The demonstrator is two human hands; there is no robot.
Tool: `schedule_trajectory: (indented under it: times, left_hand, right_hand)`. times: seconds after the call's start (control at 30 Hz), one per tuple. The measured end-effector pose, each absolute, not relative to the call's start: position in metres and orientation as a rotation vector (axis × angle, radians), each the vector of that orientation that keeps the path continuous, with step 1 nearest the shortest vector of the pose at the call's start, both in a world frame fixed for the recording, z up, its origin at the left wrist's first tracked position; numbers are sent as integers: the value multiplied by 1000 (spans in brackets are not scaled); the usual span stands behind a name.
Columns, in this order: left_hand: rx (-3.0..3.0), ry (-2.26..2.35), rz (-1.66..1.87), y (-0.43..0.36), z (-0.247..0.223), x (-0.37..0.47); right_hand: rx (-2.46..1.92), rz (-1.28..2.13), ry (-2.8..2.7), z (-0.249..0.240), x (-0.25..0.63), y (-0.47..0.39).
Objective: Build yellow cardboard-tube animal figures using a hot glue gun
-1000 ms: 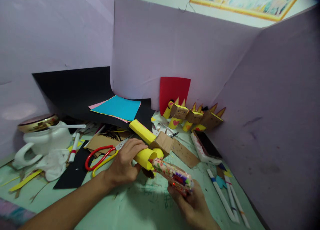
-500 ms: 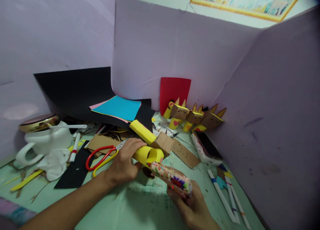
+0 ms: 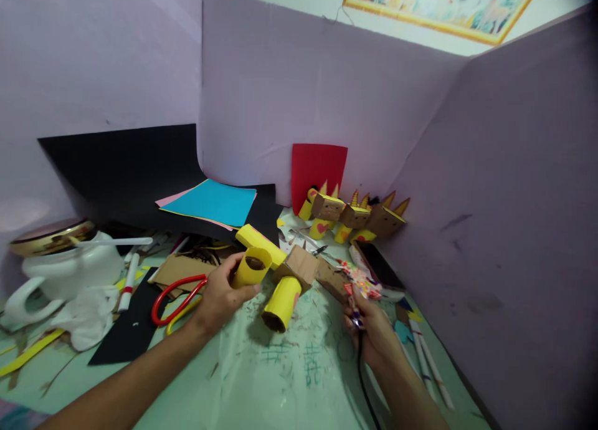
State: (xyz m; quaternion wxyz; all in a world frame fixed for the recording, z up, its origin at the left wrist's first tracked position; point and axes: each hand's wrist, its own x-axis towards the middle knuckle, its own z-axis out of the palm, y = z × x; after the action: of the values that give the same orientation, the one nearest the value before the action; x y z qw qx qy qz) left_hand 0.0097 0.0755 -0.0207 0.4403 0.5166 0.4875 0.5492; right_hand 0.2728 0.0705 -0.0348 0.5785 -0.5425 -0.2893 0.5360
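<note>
My left hand is closed round a short yellow paper-covered tube, its open end tilted up toward me. In my right hand is a patterned glue gun, with a black cord trailing down from it. Between the hands, a small brown cardboard box rests on the table, joined to or touching another yellow tube in front. Behind the held tube lies a longer yellow piece. Red-handled scissors lie beside my left wrist.
Several cardboard figures with yellow horns stand by a red sheet. A blue sheet lies on black paper. At left is a white teapot-like vessel; at right, a phone and markers. Lilac panels surround the table.
My left hand has lifted the short tube away from the box and turned its opening upward. My right hand has carried the glue gun away to the right, past the box.
</note>
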Motion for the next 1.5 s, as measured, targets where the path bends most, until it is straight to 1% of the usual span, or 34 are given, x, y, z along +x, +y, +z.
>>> schedule_trajectory:
  times: [0.1, 0.27, 0.4, 0.5, 0.63, 0.67, 0.77, 0.87, 0.97, 1.07, 1.17, 1.33, 1.4, 1.5]
  left_hand:
    - [1287, 1244, 1356, 74, -19, 10]
    - [1314, 1236, 1345, 72, -19, 12]
    - [1313, 1223, 1358, 71, -19, 12]
    - [1302, 1226, 1366, 69, -17, 12]
    - [1260, 1245, 1411, 68, -11, 12]
    - [1238, 1247, 1428, 69, -10, 11]
    - [1159, 1230, 1458, 72, -10, 10]
    - [1104, 1211, 1455, 74, -12, 9]
    - [1085, 1222, 1446, 76, -14, 9]
    - [1089, 1239, 1434, 76, -15, 11]
    - [1092, 1252, 1426, 77, -15, 11]
    - [1141, 1263, 1428, 75, -13, 10]
    - [1188, 1269, 1419, 74, -14, 11]
    - [1282, 1269, 1385, 72, -23, 16]
  right_hand:
    - [-1354, 1394, -580, -33, 279, 84]
    - [-1470, 1369, -717, -29, 282, 87]
    - [-1670, 1262, -928, -26, 294, 87]
    - [-1816, 1130, -1089, -15, 301, 83]
    - [-1832, 960, -1326, 1, 275, 75]
    - [-1829, 993, -1352, 2, 263, 73]
    - [-1702, 1445, -1261, -4, 225, 70]
    - [-1534, 1757, -1087, -13, 203, 72]
    - [-1416, 1910, -812, -18, 198, 77]
    - [-1313, 1974, -560, -18, 192, 81]
    - [-1183, 1930, -470, -22, 177, 84]
    - [-1101, 1754, -599, -27, 167, 81]
    - [-1038, 1621, -682, -26, 177, 77]
    - [-1004, 1317, -778, -23, 204, 68]
